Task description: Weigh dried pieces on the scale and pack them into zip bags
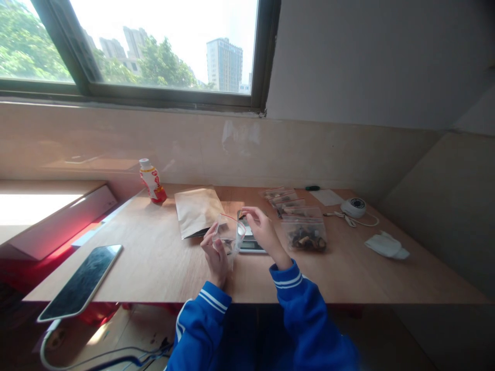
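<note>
My left hand is closed on a clear zip-lock bag with a red strip along its top edge, held tilted above the table. A little dark material shows low in the bag. Over a small digital scale, my right hand has its fingers bent together beside the bag's mouth. Something small and dark shows at those fingertips, too small to name. Bag and right hand cover much of the scale. Left of the bag lies a brown kraft paper pouch.
Filled zip-lock bags lie in a row at the right. Beyond them are a white round camera with its cable and a crumpled white cloth or tissue. A drink bottle stands back left; a phone overhangs the front-left edge.
</note>
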A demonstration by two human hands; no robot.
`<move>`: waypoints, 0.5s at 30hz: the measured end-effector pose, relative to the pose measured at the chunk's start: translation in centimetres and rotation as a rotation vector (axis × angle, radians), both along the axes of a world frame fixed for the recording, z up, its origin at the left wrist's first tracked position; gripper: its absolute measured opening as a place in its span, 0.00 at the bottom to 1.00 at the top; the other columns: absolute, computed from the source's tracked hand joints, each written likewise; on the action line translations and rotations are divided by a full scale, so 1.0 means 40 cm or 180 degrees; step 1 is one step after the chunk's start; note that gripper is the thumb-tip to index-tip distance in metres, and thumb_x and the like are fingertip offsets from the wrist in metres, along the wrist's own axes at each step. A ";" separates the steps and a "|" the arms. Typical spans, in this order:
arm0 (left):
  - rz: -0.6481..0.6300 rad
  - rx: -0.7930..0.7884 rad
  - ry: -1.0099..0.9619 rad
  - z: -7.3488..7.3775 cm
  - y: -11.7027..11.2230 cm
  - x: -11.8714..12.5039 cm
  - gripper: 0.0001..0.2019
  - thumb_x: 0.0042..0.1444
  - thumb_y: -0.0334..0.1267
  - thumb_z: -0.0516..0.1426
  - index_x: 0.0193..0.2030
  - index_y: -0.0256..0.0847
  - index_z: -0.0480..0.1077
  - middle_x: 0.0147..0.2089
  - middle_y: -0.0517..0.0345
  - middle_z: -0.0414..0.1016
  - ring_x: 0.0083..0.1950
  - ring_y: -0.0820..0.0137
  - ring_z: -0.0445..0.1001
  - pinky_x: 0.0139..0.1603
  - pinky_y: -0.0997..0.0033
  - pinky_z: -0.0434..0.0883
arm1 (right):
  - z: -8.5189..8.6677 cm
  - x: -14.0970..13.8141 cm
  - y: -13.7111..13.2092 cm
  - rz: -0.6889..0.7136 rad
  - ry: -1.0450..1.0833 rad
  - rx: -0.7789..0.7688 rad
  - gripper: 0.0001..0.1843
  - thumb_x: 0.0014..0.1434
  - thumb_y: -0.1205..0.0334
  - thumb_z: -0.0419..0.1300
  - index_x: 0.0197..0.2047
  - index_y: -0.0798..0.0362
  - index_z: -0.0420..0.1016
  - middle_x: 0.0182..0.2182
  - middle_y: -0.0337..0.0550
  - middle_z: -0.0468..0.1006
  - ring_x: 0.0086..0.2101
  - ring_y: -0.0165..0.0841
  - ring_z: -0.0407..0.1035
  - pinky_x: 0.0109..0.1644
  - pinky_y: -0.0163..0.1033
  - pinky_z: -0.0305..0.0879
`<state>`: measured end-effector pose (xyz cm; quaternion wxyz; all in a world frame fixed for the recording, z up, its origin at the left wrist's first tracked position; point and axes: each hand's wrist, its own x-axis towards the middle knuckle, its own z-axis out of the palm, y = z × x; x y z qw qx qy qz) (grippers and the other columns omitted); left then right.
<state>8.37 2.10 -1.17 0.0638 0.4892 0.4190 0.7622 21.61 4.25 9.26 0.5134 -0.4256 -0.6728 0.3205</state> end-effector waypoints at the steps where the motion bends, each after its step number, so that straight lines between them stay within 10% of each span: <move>1: -0.0003 -0.0001 -0.0035 -0.001 0.000 0.001 0.10 0.64 0.44 0.49 0.49 0.44 0.59 0.59 0.47 0.67 0.60 0.63 0.68 0.57 0.51 0.65 | -0.015 0.016 0.009 -0.0111 -0.0214 0.0047 0.13 0.62 0.63 0.51 0.45 0.52 0.74 0.44 0.46 0.78 0.45 0.34 0.72 0.51 0.41 0.67; 8: -0.0019 0.0038 -0.0130 -0.006 0.005 0.004 0.11 0.63 0.45 0.50 0.49 0.44 0.59 0.58 0.48 0.68 0.58 0.64 0.69 0.57 0.52 0.65 | -0.135 0.074 0.038 -0.0505 -0.1898 0.0028 0.14 0.56 0.70 0.56 0.46 0.55 0.73 0.46 0.49 0.77 0.47 0.41 0.67 0.52 0.44 0.60; 15: -0.0051 -0.0006 -0.0130 -0.006 0.004 0.000 0.12 0.63 0.46 0.50 0.48 0.44 0.59 0.59 0.47 0.68 0.59 0.63 0.69 0.57 0.50 0.65 | -0.155 0.059 0.033 -0.0808 -0.2203 -0.0163 0.13 0.56 0.71 0.56 0.44 0.51 0.74 0.43 0.44 0.79 0.47 0.41 0.67 0.48 0.44 0.53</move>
